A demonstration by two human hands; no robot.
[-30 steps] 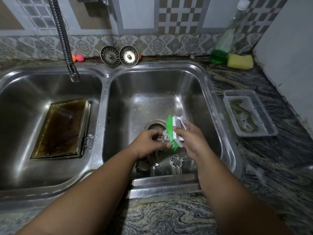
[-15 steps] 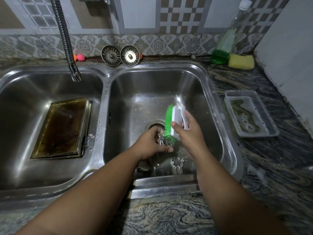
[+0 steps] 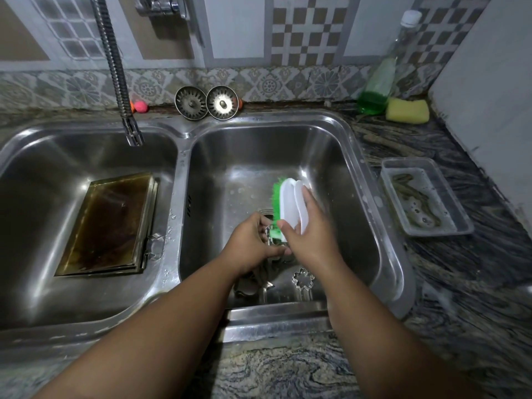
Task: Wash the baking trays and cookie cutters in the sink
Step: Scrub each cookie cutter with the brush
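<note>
A dark veined stone countertop (image 3: 288, 370) carries a steel double sink (image 3: 259, 118). In the left basin (image 3: 86, 151) a stack of browned baking trays (image 3: 109, 223) lies flat on the bottom, at about nine o'clock from the hands and well apart from them. A flexible metal tap hose (image 3: 116, 67) hangs over that basin's far edge.

Both hands work over the right basin (image 3: 273, 151), above the drain. The right hand (image 3: 313, 237) grasps a scrubbing brush (image 3: 288, 203) by its white back, thumb on the near end and fingers curled over the handle. The brush stands on edge, its length running toward twelve o'clock and its green bristles facing nine o'clock. The left hand (image 3: 250, 246), just beside it at nine o'clock, has its fingers curled round a small metal cookie cutter (image 3: 270, 234), which touches the near end of the bristles. Most of this cutter is hidden by the fingers.

At six o'clock from the right hand a flower-shaped cookie cutter (image 3: 302, 279) lies on the basin floor. More cutters (image 3: 247, 286) lie at its nine o'clock, partly hidden by the left forearm.

On the counter at three o'clock from the sink sits a clear plastic tub (image 3: 408, 160). At one o'clock stand a bottle of green liquid (image 3: 377, 87) and, touching it, a yellow sponge (image 3: 407, 111). Two drain strainers (image 3: 191, 103) lean on the wall at twelve o'clock.
</note>
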